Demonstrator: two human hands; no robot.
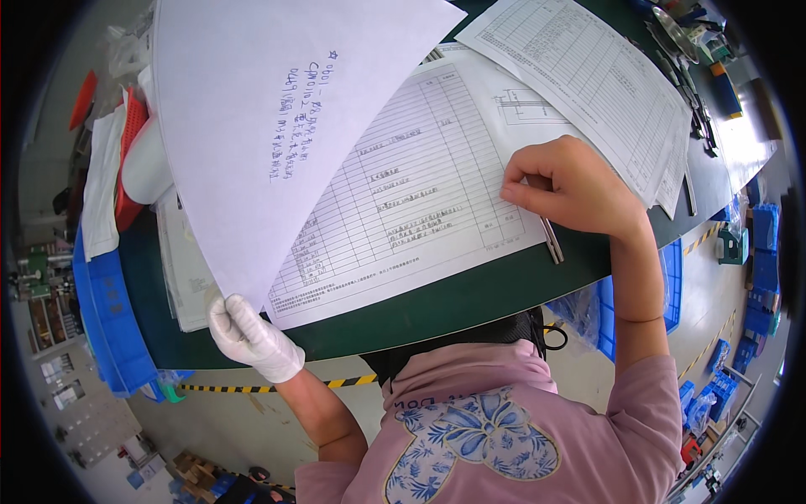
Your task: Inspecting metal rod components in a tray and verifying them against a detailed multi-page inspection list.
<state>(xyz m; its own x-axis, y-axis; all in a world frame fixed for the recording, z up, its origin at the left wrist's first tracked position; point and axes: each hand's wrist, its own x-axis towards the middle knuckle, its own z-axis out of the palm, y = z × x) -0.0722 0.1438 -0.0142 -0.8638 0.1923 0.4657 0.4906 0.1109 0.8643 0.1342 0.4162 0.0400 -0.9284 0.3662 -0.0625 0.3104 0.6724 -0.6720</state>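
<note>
My left hand (pixel 252 336), in a white glove, pinches the lower corner of a lifted sheet of paper (pixel 243 109). Handwritten lines in blue ink show on the sheet's raised face, which slants over the left side of a printed table form (pixel 403 193). At the form's right edge my bare right hand (pixel 571 185) is curled loosely, thumb against the bent fingers, and nothing shows in it. Its thumb side is close to the form; whether it presses on the paper I cannot tell. Thin metal rods (pixel 552 242) stick out from under the papers below the right wrist.
More printed sheets (pixel 588 76) lie at the upper right of the dark green table (pixel 369 332). Hand tools (pixel 693 101) and a round metal dish (pixel 674 35) are beyond them. Left of the papers are a red basket (pixel 130 168), a white roll-like object (pixel 147 164) and a blue bin (pixel 105 311).
</note>
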